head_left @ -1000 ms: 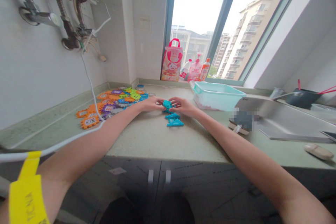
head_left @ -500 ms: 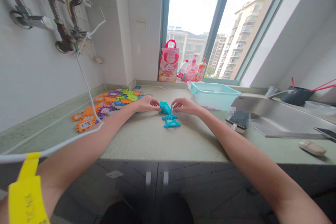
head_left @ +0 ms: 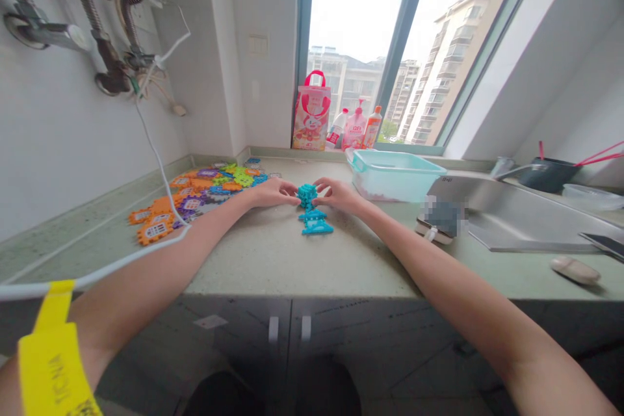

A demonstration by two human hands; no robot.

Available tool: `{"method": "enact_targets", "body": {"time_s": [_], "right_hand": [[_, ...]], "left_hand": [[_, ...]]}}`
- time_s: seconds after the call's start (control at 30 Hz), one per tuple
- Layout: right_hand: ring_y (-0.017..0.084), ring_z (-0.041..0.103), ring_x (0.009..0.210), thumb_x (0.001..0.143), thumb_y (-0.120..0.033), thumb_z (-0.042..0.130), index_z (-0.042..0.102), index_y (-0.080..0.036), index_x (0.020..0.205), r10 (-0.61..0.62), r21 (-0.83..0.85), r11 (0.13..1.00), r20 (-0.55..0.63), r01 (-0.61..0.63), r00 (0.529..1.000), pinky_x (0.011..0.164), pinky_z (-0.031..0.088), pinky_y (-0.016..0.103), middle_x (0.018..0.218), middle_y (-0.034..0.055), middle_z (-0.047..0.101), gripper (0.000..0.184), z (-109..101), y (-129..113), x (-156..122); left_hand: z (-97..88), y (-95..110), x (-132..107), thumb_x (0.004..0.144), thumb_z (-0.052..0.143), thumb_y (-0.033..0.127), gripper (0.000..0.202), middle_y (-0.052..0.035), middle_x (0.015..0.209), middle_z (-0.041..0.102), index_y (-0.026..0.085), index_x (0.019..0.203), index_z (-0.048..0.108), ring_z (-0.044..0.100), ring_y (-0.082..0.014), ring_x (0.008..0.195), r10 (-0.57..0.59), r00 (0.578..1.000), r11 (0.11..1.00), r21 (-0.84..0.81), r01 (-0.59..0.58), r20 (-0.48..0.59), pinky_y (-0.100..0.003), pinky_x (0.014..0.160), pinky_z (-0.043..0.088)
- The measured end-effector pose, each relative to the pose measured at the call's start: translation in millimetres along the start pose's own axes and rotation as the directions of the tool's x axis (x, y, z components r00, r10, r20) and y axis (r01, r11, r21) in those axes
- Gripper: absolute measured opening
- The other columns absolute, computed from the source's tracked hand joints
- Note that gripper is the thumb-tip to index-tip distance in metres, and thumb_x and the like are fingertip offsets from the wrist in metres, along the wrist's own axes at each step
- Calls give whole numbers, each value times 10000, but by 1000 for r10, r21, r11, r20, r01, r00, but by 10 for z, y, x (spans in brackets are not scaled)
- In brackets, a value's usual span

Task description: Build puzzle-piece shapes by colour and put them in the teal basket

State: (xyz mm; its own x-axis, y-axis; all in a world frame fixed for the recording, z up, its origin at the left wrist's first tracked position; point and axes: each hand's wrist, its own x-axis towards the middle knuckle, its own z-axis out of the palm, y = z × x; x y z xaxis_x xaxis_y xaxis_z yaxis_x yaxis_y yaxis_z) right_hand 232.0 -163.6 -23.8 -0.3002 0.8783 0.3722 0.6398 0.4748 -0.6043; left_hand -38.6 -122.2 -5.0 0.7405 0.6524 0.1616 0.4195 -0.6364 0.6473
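Between my two hands stands a teal toothed building block [head_left: 307, 194], a small box-like shape. My left hand [head_left: 275, 193] pinches its left side with thumb and fingers. On the other side, the closed fingers of my right hand [head_left: 337, 194] grip its right edge. Just in front of it, a flat stack of teal plastic pieces [head_left: 316, 223] lies on the counter, close to the block or touching it; I cannot tell which. To the left of my left hand spreads a pile of orange, purple, green and blue toothed building pieces [head_left: 188, 203].
A mint plastic tub [head_left: 404, 175] stands at the back right, beside the steel sink [head_left: 517, 214]. A phone-like device [head_left: 442, 218] lies before the tub. A white cable [head_left: 163, 162] crosses the left side over my forearm. Bottles [head_left: 355, 130] and a pink bag [head_left: 312, 118] line the windowsill.
The teal block has turned and now looks more compact and upright. My right hand has moved slightly left, onto the block. The flat teal pieces stay on the counter.
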Motion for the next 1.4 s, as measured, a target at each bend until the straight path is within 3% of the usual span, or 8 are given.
{"method": "enact_targets", "body": {"time_s": [0.1, 0.2, 0.27, 0.33, 0.6, 0.83, 1.1, 1.4], "right_hand": [[156, 697, 752, 786, -354, 872, 722, -199, 1188, -7, 18, 1000, 49, 7, 999, 691, 523, 255, 1011, 65, 782, 456, -5, -3, -6], [173, 709, 772, 866, -368, 798, 752, -179, 1081, -12, -13, 1000, 72, 13, 997, 705, 509, 253, 919, 61, 791, 290, -40, -38, -22], [169, 693, 764, 924, -396, 730, 770, -177, 937, -45, -115, 992, 83, 55, 996, 697, 473, 241, 849, 41, 783, 223, -73, -82, -36], [160, 666, 735, 973, -419, 665, 774, -183, 826, -78, -249, 963, 109, 103, 991, 677, 430, 238, 786, 27, 768, 299, -98, -132, -50], [212, 698, 791, 1008, -345, 631, 816, -221, 789, -63, -506, 854, 130, 120, 990, 721, 432, 274, 869, 101, 800, 312, -117, -274, -87], [163, 720, 691, 972, -288, 651, 807, -180, 924, 14, -164, 986, 12, -12, 1000, 668, 495, 240, 826, 57, 798, 195, -92, -204, -56], [153, 707, 649, 938, -330, 678, 765, -153, 856, 129, 82, 988, 21, -130, 991, 522, 478, 197, 785, 67, 778, 214, 8, -82, 1], [140, 634, 627, 906, -380, 679, 813, -155, 842, 93, -84, 992, 28, -91, 995, 562, 418, 223, 700, 30, 747, 270, -46, -107, -37]], "left_hand": [[22, 32, 4, 771, 770, 637, 694, -94, 1004, 788, 142, 1257, 753, 699, -205, 826, -38, 994, 999, -21, 36, -104, -272, 737, 514], [51, 28, 19, 822, 719, 625, 598, -87, 905, 788, 130, 1150, 791, 691, -200, 783, -19, 989, 999, 31, 24, -148, -272, 707, 503], [59, 12, 22, 851, 698, 596, 516, -67, 849, 778, 139, 1061, 813, 677, -190, 766, 14, 990, 997, 81, -3, -143, -263, 683, 483], [57, -9, 18, 857, 702, 567, 457, -44, 795, 760, 149, 998, 821, 658, -175, 733, 45, 990, 992, 121, -29, -133, -253, 648, 457], [42, -29, 6, 733, 846, 493, 489, -67, 897, 799, 159, 1088, 802, 713, -190, 791, 50, 996, 999, 20, -49, -76, -260, 697, 524], [73, -11, 10, 762, 816, 549, 552, -86, 919, 805, 151, 1143, 781, 740, -214, 840, 15, 993, 1000, 25, -12, -119, -278, 725, 550], [69, -13, 12, 732, 851, 507, 553, -74, 915, 796, 164, 1160, 778, 722, -198, 804, 13, 992, 999, 33, -9, -128, -284, 727, 556], [70, -39, 16, 716, 861, 518, 584, -82, 915, 796, 161, 1171, 776, 722, -202, 801, 17, 991, 999, 39, -12, -129, -280, 712, 547]]}}
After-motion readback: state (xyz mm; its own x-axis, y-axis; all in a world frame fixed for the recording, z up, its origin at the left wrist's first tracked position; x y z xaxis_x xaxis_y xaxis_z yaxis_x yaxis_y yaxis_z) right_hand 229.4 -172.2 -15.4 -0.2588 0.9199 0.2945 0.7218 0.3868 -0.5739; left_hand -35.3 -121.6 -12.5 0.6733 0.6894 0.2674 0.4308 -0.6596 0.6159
